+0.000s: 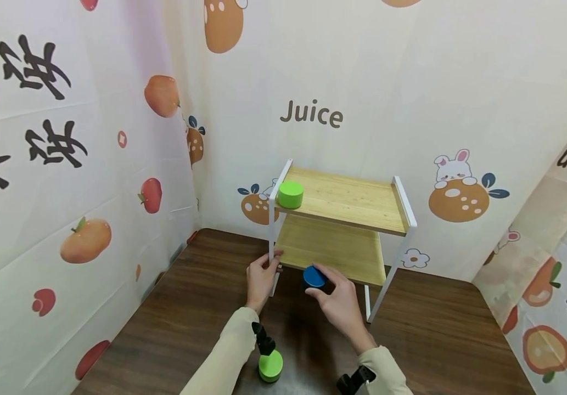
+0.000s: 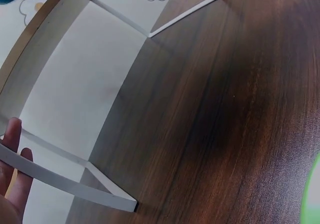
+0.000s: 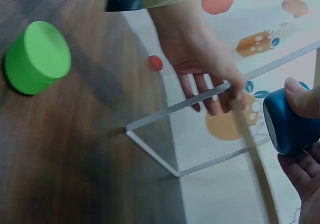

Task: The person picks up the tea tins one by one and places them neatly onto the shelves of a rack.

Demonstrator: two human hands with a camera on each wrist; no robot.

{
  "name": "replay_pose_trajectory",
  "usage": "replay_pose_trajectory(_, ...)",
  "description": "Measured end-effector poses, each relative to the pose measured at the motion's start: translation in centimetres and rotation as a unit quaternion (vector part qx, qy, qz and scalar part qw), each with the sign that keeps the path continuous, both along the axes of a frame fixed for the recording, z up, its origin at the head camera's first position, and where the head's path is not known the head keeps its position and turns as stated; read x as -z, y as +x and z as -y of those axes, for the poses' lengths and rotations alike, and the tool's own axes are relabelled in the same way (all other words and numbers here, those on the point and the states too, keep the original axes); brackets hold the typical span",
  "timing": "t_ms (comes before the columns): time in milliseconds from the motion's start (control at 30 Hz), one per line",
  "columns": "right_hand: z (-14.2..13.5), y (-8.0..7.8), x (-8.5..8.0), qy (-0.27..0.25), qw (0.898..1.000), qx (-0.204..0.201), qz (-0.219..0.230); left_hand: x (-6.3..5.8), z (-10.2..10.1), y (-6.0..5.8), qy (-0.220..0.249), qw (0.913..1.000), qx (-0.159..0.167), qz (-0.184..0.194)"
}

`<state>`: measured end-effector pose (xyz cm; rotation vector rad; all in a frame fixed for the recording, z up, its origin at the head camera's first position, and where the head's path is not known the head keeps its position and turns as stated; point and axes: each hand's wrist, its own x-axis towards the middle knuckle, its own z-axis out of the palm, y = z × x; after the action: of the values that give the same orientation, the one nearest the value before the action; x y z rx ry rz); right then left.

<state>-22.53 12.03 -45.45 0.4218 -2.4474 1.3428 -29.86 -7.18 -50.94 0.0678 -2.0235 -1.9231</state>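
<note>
My right hand (image 1: 338,302) holds a short blue cylinder (image 1: 314,277) between thumb and fingers, in front of the lower board's front edge. In the right wrist view the blue cylinder (image 3: 290,121) shows a smooth side and a paler end face. At the left front corner of a two-tier shelf rack (image 1: 342,200), my left hand (image 1: 262,281) grips the white upright by the lower board. Its fingers (image 2: 20,179) pass behind the white upright in the left wrist view. One green cylinder (image 1: 290,195) stands at the left front of the upper board.
Another green cylinder (image 1: 270,366) stands on the dark wooden table (image 1: 189,307), close by my left forearm. The lower board (image 1: 332,249) lies under the upper one. Printed cloth walls (image 1: 362,82) enclose the table at the back and on both sides.
</note>
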Motion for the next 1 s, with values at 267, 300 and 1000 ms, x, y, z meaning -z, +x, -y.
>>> replay_pose_trajectory(267,-0.4,-1.0,-4.0,0.01,0.998,-0.012,-0.055,0.1,-0.1,0.1,-0.005,1.0,-0.002,0.001)
replay_pose_trajectory(300,-0.4,-1.1,-4.6,0.012,0.997,-0.016,-0.069,0.1,-0.1,0.1,-0.003,1.0,-0.001,0.0)
replay_pose_trajectory(1000,-1.0,-5.4,-15.1,0.029,0.987,0.021,-0.155,0.0,0.0,0.2,-0.008,0.9999,0.002,-0.009)
